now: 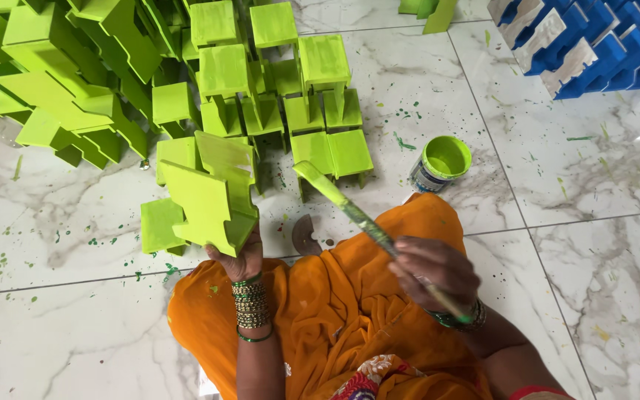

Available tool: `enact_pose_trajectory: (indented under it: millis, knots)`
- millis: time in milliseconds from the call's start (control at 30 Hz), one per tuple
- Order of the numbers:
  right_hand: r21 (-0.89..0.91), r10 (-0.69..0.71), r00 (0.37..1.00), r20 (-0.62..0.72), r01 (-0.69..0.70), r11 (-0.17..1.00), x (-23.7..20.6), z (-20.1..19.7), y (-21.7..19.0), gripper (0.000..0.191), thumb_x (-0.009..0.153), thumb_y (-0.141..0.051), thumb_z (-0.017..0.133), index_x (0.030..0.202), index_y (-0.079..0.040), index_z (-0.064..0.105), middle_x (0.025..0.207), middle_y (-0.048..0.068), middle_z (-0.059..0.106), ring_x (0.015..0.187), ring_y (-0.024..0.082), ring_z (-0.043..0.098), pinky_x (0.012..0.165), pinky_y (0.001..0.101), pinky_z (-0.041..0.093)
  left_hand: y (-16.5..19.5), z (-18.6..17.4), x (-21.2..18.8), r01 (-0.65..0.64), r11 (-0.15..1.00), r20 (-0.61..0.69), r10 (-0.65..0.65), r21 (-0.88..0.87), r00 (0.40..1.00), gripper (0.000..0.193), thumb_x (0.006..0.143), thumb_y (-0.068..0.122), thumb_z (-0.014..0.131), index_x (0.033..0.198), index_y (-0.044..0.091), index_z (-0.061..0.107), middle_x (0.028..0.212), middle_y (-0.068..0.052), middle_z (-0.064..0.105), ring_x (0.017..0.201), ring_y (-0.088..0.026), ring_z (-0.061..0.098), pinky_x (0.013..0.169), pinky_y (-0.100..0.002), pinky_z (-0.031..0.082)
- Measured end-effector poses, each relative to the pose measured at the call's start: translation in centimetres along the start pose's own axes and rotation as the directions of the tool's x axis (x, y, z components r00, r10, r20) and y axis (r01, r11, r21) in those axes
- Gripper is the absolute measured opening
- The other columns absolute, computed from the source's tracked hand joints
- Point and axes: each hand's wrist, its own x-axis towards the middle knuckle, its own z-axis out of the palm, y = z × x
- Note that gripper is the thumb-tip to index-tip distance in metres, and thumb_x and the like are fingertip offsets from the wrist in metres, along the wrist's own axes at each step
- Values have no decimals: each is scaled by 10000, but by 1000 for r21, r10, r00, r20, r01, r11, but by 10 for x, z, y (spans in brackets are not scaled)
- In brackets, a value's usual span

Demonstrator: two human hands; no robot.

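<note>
So the green stepped block (209,204) was clamped upright in the left hand (240,259), its face tilted toward the paintbrush (357,215) gripped in the right hand (435,272), paint can (440,163) near

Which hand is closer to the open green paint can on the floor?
Right. The right hand, holding the brush, is just below the paint can; the left hand is farther left, gripping a green piece.

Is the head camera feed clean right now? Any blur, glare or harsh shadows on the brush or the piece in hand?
Head view: light is even and soft, with faint shadows under the green piece in the left hand; the brush in the right hand is slightly motion-smeared; mild sheen on the marble floor, no blown-out glare; corners bend a little.
</note>
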Motion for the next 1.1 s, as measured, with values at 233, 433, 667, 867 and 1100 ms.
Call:
enact_pose_trajectory:
  millis: [233, 433, 667, 867, 1100]
  knots:
    - [454, 425, 853, -302, -263, 851, 6, 20, -5, 190, 940, 39, 721, 1109, -13, 650, 1120, 166, 692, 935, 237, 745, 770, 316, 666, -6, 17, -7, -21, 1000, 97, 22, -6, 995, 1036, 682, 537, 950, 1503, 130, 466, 1471, -18, 563, 1383, -226, 517, 1296, -461, 339]
    - [652, 489, 852, -189, -264, 711, 6, 38, -12, 205, 954, 66, 719, 1136, 8, 645, 1179, 184, 676, 974, 259, 752, 855, 362, 673, -3, 39, -10, -64, 998, 128, 65, -17, 990, 1042, 669, 510, 966, 1505, 132, 475, 1495, -11, 546, 1415, -224, 495, 1327, -467, 289]
    - [533, 340, 925, -171, -204, 821, -20, 79, -10, 236, 885, 40, 744, 1099, -4, 655, 1077, 141, 728, 854, 194, 786, 706, 298, 686, -3, 54, -9, -57, 997, 122, 63, -47, 990, 1056, 639, 496, 969, 1502, 153, 465, 1520, -1, 526, 1433, -210, 470, 1311, -441, 274]
    - [152, 91, 993, -82, -78, 985, -5, 100, -16, 290, 823, -25, 850, 1019, -71, 642, 1011, 101, 731, 925, 233, 789, 755, 275, 679, -5, 27, -10, -34, 993, 137, 50, -115, 989, 995, 694, 446, 981, 1492, 93, 502, 1482, -10, 563, 1416, -209, 491, 1336, -440, 287]
    - [-24, 5, 1000, -2, -5, 1000, 29, 94, -35, 322, 802, -34, 881, 963, -42, 602, 1029, 145, 738, 933, 235, 772, 737, 316, 647, -6, 16, -10, -48, 993, 111, 60, -112, 992, 956, 665, 433, 988, 1439, 94, 539, 1425, -2, 595, 1371, -201, 526, 1317, -447, 296]
